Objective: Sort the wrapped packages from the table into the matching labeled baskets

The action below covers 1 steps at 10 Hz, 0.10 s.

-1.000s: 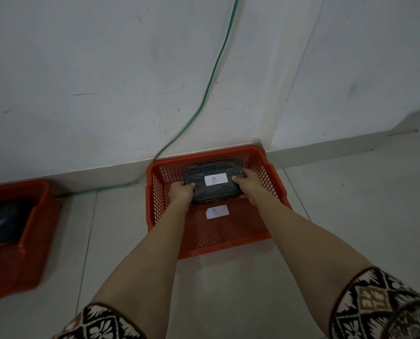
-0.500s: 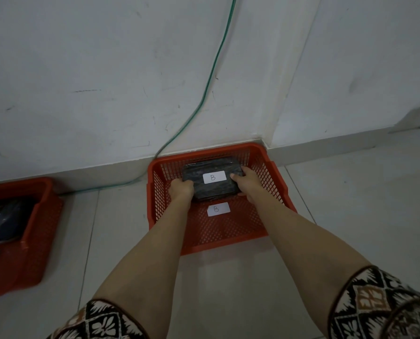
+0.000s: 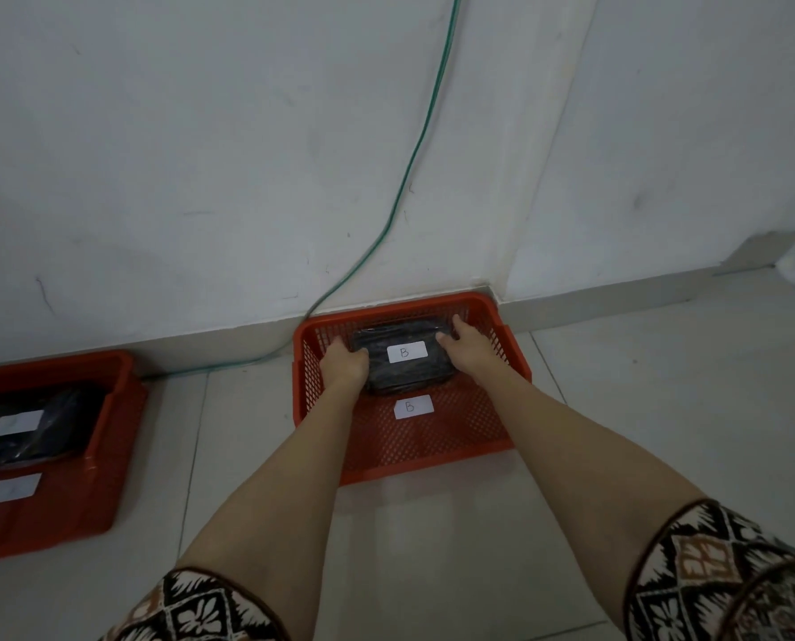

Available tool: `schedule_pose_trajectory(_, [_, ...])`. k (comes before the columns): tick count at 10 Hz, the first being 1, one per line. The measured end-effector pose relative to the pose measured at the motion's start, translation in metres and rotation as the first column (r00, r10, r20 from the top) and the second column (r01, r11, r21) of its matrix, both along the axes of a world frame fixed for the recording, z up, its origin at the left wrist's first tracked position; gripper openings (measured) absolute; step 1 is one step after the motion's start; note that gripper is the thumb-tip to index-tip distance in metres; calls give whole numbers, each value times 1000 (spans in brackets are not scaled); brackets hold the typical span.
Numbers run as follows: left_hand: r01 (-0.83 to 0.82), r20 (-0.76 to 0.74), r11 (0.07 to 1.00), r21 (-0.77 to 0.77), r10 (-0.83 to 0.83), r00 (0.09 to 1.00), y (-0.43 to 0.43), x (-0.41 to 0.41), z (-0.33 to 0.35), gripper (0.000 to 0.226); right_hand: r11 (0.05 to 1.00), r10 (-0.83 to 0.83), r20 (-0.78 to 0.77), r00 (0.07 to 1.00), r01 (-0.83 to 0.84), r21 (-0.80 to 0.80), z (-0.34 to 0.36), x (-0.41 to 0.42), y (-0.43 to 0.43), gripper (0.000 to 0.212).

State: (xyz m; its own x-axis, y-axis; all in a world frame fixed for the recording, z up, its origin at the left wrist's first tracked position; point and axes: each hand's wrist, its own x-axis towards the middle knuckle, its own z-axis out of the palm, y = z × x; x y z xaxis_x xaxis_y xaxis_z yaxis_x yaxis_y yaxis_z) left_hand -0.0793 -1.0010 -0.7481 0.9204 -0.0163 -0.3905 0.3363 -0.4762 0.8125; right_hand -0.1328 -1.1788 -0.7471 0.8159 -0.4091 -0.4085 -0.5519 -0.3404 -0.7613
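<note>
White wall and pale floor tiles ahead; a green cable [image 3: 421,145] trails down the wall to the skirting. Against that skirting sits the orange perforated plastic basket [image 3: 432,437] with a white "B" tag [image 3: 413,406] on its near wall.

I have the dark plastic-wrapped rectangular package [image 3: 402,358], white "B" sticker [image 3: 407,352] facing up, low inside the basket toward its far wall. Whether it rests on the bottom I cannot tell.

Key relation: the package lies directly between my two hands, long axis running from one hand to the other. Left hand [image 3: 343,366] is wrapped on its left short end, fingers curled under and out of sight. Right hand [image 3: 467,347] sits at the right short end with fingers [image 3: 444,336] loosely spread over the top corner, looking lighter in contact than the left (possibly already easing off). Both hands are equally near.

Judgement: labels match, so what remains is to let go, each hand drawing outward along the long axis and then up clear of the basket rim.

A second orange basket [image 3: 108,437] well to the left of my left hand holds another dark wrapped package [image 3: 34,423]; its labels are unreadable.
</note>
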Motion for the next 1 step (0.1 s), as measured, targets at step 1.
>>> schedule_pose_trajectory(1, [109, 73, 993, 38, -112, 991, 1, -10, 39, 46, 992, 110, -7, 994, -110, -69, 39, -6, 7, 71])
